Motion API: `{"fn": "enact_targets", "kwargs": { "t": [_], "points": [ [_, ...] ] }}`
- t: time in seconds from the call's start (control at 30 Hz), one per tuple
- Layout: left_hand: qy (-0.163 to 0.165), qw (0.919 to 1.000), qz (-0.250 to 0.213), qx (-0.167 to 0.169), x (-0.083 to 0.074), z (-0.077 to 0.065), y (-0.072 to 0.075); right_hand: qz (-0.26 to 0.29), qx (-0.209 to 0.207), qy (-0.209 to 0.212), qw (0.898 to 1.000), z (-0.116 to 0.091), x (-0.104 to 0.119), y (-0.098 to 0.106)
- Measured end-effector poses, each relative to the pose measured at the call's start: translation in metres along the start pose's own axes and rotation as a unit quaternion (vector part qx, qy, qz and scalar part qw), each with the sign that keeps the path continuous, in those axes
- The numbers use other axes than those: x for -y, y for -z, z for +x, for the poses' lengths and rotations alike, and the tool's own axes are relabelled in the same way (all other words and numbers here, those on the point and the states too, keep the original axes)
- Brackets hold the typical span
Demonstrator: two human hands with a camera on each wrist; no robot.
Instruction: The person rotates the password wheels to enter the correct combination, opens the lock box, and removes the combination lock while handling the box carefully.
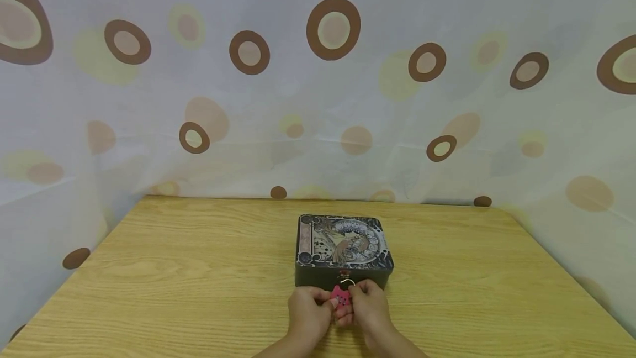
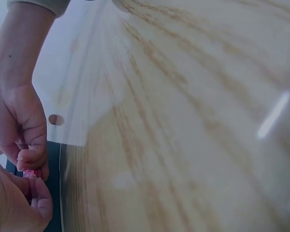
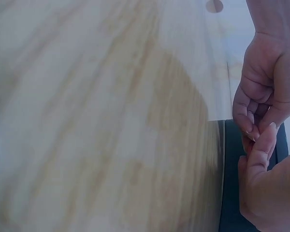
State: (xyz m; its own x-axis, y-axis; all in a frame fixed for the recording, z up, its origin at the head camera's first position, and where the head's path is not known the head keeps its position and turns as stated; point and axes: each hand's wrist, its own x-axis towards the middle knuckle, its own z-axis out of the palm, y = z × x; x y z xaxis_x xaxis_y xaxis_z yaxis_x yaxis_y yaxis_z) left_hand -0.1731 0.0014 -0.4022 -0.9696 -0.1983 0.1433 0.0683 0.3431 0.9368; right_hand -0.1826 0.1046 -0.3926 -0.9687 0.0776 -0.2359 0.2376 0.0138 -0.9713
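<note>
A small pink padlock (image 1: 340,298), shaped like an animal's head with ears, is held in front of a dark tin box (image 1: 343,242). Its thin gold shackle (image 1: 348,280) curves up near the box's front clasp (image 1: 345,274); whether it passes through the clasp cannot be told. My left hand (image 1: 310,311) pinches the padlock's left side between thumb and finger. From the right, my right hand (image 1: 369,304) grips the padlock near the shackle, some fingers under it. In the left wrist view, a bit of the pink padlock (image 2: 33,173) shows between the fingertips; the right wrist view hides it.
The tin box has a printed, decorated lid and stands shut on a wooden table (image 1: 199,269). A pale curtain (image 1: 298,98) with brown and yellow ovals hangs behind the table and at both sides.
</note>
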Motion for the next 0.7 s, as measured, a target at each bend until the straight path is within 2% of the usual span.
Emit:
{"fn": "enact_targets", "kwargs": {
  "t": [0.7],
  "points": [
    [-0.019,0.9998,0.006,-0.008,-0.0015,0.0023,0.0004,0.015,0.0,-0.01,1.0,-0.0007,-0.0003,0.0009]
  ]
}}
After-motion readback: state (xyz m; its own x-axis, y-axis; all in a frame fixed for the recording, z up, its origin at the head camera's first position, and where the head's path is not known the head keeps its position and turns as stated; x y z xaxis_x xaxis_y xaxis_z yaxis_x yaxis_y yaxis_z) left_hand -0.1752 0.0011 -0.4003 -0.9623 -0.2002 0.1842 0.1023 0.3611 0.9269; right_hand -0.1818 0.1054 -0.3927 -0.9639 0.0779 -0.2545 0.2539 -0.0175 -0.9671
